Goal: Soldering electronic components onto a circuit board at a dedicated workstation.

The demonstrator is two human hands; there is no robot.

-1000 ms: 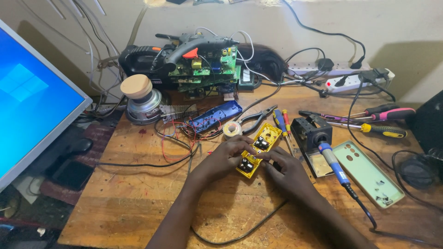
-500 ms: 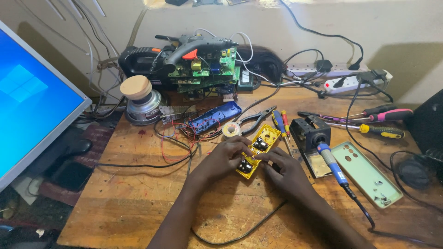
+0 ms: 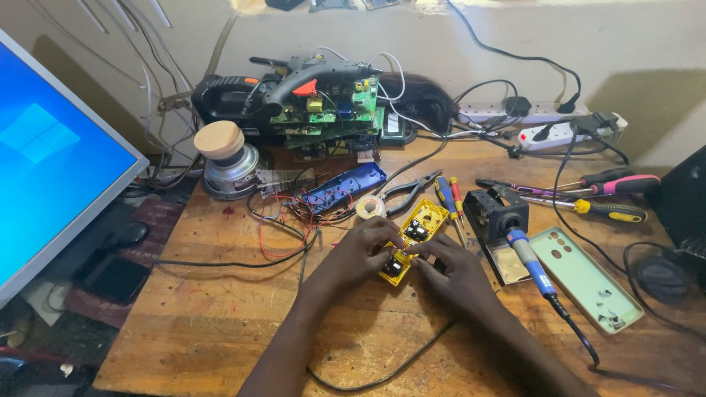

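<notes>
Head view: both hands work on a yellow casing (image 3: pixel 414 241) at mid-counter (image 3: pixel 220 323).
Left hand (image 3: pixel 358 254) and right hand (image 3: pixel 450 270) pinch its near end with their fingers; its long axis runs diagonally, far end toward the soldering-iron stand (image 3: pixel 494 213).

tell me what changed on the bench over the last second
Very little. Both hands stay on the yellow casing: the left hand holds its near end and the right hand has its fingertips on the open inside, shifting only slightly. The casing lies where it was. The soldering iron, pliers, screwdrivers and green phone cover have not moved. Nothing was picked up or let go.
</notes>
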